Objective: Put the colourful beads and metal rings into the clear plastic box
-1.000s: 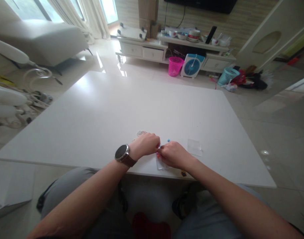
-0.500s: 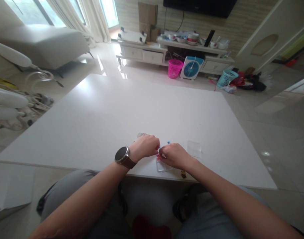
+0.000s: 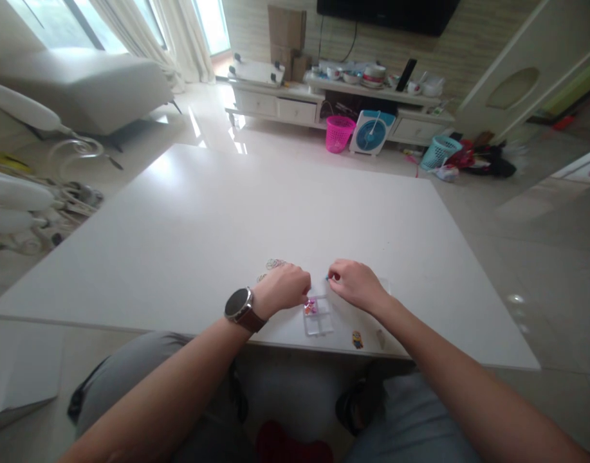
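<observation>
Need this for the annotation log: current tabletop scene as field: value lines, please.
left hand: at box's far-left corner, grip unclear
right hand: fingertips at blue piece, grip unclear
box: clear, open, divided
contents: pink and orange pieces, far-left compartment
right of box: yellow-blue figure
beyond left hand: thin loops
left wrist: watch

Far side — TV [image 3: 388, 14] on the wall above a white cabinet [image 3: 258, 103] with bowls [image 3: 351, 77] on top, pink basket [image 3: 340, 133] just beside a blue-and-white fan [image 3: 372, 132] in front, teal basket [image 3: 440, 152] right of both — sofa [image 3: 87, 87] at left near curtains [image 3: 154, 38].
</observation>
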`<state>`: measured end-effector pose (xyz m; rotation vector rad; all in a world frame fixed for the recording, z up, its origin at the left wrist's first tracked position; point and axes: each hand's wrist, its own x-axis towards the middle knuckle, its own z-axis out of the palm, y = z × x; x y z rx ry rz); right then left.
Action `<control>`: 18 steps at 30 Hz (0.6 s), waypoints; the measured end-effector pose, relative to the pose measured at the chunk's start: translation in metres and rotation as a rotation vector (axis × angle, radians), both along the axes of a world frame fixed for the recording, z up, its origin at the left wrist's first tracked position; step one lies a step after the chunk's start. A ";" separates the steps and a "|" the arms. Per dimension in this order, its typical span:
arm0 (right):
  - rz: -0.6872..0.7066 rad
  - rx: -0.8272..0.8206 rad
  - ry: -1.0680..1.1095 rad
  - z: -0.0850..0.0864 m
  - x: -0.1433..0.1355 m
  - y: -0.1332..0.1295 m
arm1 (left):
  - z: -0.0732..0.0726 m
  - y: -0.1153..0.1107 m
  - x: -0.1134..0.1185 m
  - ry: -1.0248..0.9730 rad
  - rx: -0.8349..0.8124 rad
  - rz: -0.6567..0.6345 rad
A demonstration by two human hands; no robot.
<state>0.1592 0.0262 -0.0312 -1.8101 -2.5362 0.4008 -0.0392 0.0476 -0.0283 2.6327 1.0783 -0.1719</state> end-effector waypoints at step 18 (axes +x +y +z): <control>0.052 -0.052 -0.012 -0.017 0.008 0.003 | 0.004 0.000 -0.002 0.018 0.016 0.006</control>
